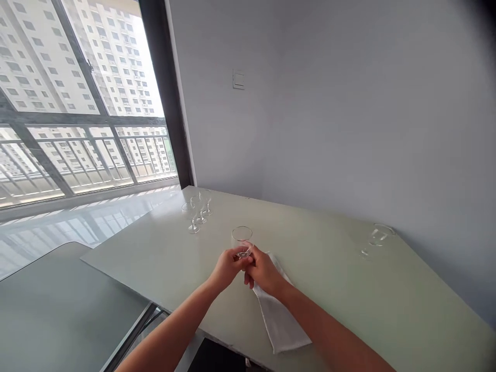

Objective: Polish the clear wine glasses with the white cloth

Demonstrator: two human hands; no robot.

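A clear stemmed glass [242, 240] stands upright between my two hands over the pale green table [163, 253]. My left hand [227, 268] is closed around its lower bowl and stem from the left. From the right, my right hand [265, 271] has its fingers curled against the same glass, and it rests over a white folded cloth [281, 318] lying on the table beneath my wrist.
Three more clear stemmed glasses [197, 211] stand grouped at the table's far left corner. Another glass [375, 238] stands near the grey wall at the right. A window fills the left; a second grey tabletop [58, 305] lies lower left.
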